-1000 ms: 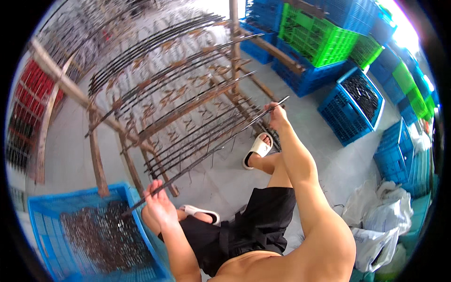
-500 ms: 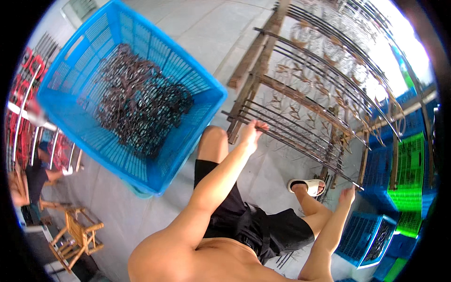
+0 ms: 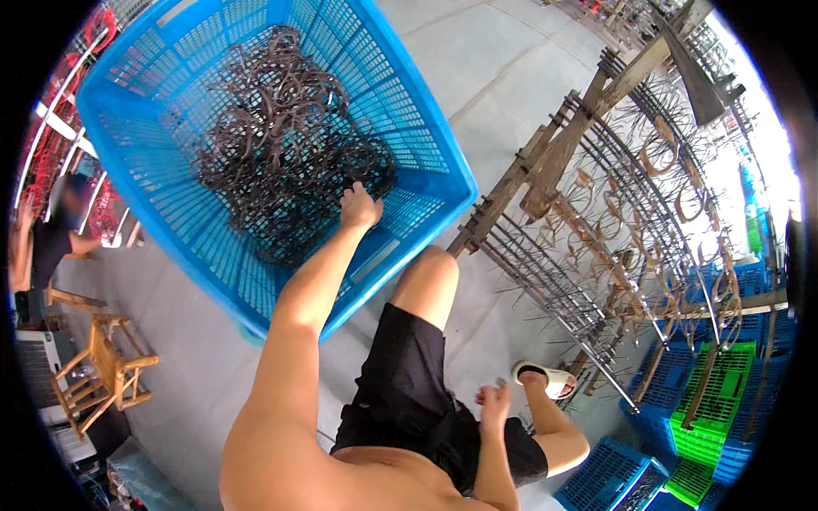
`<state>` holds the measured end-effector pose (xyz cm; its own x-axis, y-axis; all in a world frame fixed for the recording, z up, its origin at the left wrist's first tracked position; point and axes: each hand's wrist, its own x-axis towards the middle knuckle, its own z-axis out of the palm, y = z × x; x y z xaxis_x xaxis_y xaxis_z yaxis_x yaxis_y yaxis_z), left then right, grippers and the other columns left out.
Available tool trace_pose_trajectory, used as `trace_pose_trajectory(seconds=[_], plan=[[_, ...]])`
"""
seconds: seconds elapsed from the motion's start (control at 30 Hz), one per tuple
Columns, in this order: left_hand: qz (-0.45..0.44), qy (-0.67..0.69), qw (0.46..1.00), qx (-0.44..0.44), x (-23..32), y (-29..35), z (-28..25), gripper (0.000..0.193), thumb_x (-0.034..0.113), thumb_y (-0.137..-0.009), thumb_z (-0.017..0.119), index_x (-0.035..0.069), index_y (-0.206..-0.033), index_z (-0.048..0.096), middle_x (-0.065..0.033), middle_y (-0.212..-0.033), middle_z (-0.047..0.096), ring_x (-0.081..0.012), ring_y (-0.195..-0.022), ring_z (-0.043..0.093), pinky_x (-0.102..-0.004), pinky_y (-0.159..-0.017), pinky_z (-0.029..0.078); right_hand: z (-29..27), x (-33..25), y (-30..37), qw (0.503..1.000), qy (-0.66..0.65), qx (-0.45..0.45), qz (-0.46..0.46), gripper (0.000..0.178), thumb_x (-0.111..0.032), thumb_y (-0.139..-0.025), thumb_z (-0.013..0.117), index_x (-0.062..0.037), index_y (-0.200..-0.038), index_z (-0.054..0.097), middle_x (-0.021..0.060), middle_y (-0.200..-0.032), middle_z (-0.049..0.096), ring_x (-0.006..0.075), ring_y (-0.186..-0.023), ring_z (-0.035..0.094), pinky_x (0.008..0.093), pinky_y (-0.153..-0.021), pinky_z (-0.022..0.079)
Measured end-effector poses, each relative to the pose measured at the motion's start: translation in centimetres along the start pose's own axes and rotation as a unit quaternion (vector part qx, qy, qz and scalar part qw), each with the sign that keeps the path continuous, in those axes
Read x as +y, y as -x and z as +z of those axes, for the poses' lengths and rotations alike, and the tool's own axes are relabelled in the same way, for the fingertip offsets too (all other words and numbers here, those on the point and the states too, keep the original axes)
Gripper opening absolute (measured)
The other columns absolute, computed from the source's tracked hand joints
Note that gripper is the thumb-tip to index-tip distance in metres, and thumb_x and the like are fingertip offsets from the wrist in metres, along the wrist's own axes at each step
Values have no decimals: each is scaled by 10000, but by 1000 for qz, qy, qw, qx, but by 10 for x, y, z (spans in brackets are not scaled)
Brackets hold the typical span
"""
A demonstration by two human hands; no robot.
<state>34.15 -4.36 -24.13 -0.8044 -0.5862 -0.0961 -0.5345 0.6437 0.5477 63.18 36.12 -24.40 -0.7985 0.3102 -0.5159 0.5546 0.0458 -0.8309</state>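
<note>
A large blue plastic basket (image 3: 443,153) stands at my left, tilted in view, with a tangled heap of dark, curled, rubbery-looking strips (image 3: 281,128) in it. My left hand (image 3: 362,209) reaches over the near rim to the heap's right edge, its fingers bent down at the strips. What lies under the fingertips is hidden. Above my right thigh hovers my right hand (image 3: 493,404), loosely curled, with its fingers apart and nothing seen in it. To the right stands a wooden rack (image 3: 545,183) carrying thin dark rods (image 3: 554,285), some hung with tan loops.
Stacked blue and green crates (image 3: 720,387) stand at the right, and a blue crate (image 3: 609,477) is near my right foot. A bamboo chair (image 3: 106,366) stands at the lower left. Farther left, another person (image 3: 55,243) sits by racks with red loops (image 3: 64,115).
My left hand has left the rod on the rack and moved left into the basket. The right hand has let go of the rod's other end and drawn back toward my lap.
</note>
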Motion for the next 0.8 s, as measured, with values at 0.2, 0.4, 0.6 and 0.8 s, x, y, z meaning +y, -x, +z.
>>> trace_pose_trajectory(seconds=[0.2, 0.4, 0.6, 0.8], plan=[[-2, -122, 988, -91, -8, -39, 45, 501, 399, -786, 622, 95, -1171, 521, -225, -1186, 424, -398, -1068, 494, -482, -868, 419, 0, 2, -6, 980, 174, -74, -58, 378, -115, -871, 516, 55, -1174, 365, 102, -809, 593, 151, -672, 590, 269, -619, 491], [32, -128, 990, -57, 11, -40, 49, 479, 397, -796, 620, 81, -1148, 542, -205, -1216, 405, -408, -1047, 519, -488, -826, 468, -7, -29, -11, 980, 188, -20, -69, 308, -121, -856, 524, 46, -1084, 402, 100, -782, 595, 154, -673, 589, 267, -609, 481], [-69, -64, 996, -10, 16, -59, 75, 413, 352, -789, 637, 57, -1073, 588, -206, -1214, 442, -414, -973, 566, -463, -814, 490, 13, -31, -4, 968, 227, -57, -94, 239, -133, -859, 549, 43, -995, 461, 94, -780, 603, 158, -694, 595, 266, -641, 472], [49, 156, 986, -27, -13, -54, 20, 217, 193, -795, 622, 31, -939, 631, -81, -767, 633, -192, -730, 618, -329, -641, 504, 30, -55, 2, 975, 182, -88, -91, 201, -137, -851, 559, 45, -910, 498, 115, -736, 619, 173, -687, 622, 282, -630, 473]])
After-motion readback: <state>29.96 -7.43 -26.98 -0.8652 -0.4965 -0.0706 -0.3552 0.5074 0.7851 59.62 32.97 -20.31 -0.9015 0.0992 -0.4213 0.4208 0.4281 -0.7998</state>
